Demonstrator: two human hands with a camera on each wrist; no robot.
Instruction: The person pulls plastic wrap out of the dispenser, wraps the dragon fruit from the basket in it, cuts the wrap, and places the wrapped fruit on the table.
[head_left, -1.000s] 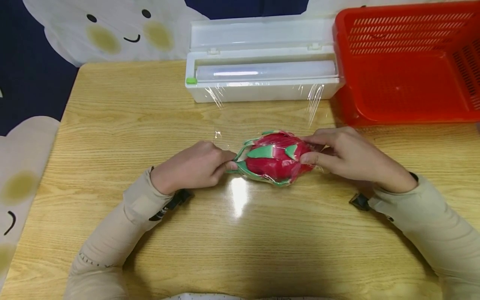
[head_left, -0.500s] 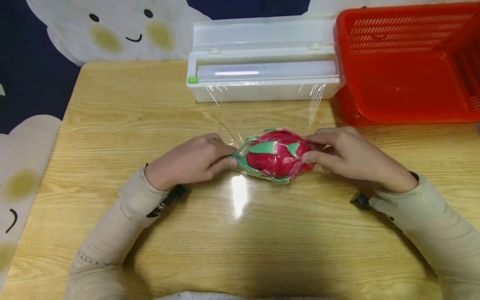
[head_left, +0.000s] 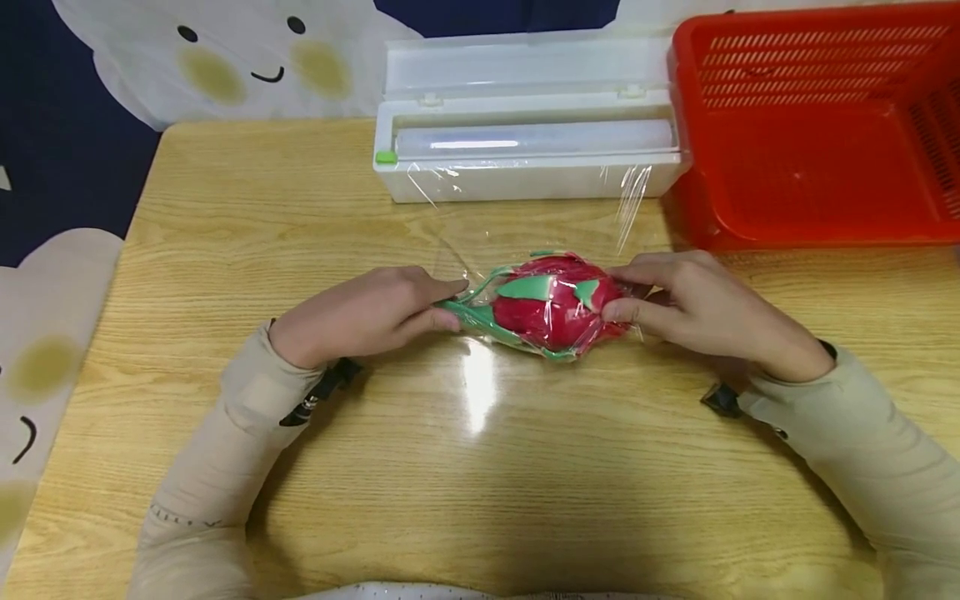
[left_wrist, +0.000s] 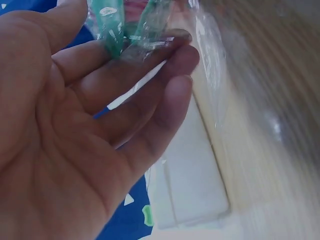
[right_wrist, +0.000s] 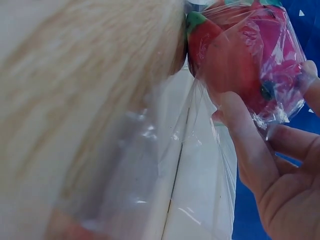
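Observation:
A red dragon fruit [head_left: 543,308] with green leaf tips lies on the table, covered in clear plastic wrap [right_wrist: 250,37]. My right hand [head_left: 686,304] grips its right end between thumb and fingers, pressing film against it; the right wrist view shows the thumb on the fruit's skin. At the other end, my left hand [head_left: 360,312] has its thumb and index finger parted around the green leaf tips [head_left: 468,312]. In the left wrist view its fingers [left_wrist: 145,117] are fairly straight, beside the filmed leaves. Wrap stretches from the fruit back to the dispenser.
Behind the fruit stands a white wrap dispenser [head_left: 525,183], lid raised, with a film roll [head_left: 532,137] inside and a green tab [head_left: 386,157] at its left. A red plastic basket [head_left: 810,179] stands at the back right. The wooden table [head_left: 480,492] extends toward the person.
My left hand has moved left and slightly up, its thumb and index finger spreading apart at the leaf tips. The right hand stays at the fruit's right end. The fruit has shifted slightly back.

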